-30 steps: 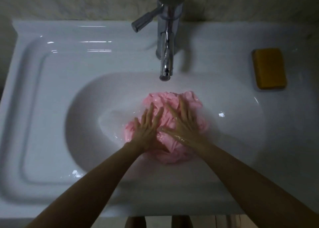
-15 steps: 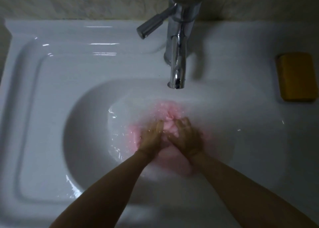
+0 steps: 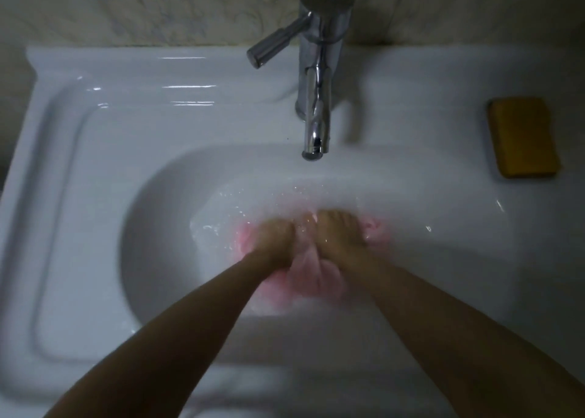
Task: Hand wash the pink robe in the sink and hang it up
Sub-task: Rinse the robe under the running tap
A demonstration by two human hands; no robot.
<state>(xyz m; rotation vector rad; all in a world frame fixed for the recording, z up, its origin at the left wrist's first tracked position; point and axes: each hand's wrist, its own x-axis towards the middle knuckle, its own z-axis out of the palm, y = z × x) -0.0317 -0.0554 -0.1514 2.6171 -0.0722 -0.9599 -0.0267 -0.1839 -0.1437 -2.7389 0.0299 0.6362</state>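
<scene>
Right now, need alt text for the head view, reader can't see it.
Side by side, the left hand and right hand grip a bunched pink robe under water in a white sink. A chrome faucet stands behind the basin, and a yellow block lies on the sink's right ledge. Dim, slightly blurred.

Def a home bathroom imo, prob a small one. White ceramic sink (image 3: 95, 196) w/ a moulded countertop, basin holding water, and someone's fingers (image 3: 335, 219) bunched in a pink robe (image 3: 310, 272) soaking in it. Chrome single-lever tap (image 3: 316, 101) stands straight beyond the fingers, spout over the water just past them. Yellowish block (image 3: 524, 137), soap or sponge, can't tell, sits on the ledge well off to the right of the fingers. Marbled tile wall (image 3: 158, 9) behind the tap. Dim lighting btw.
</scene>
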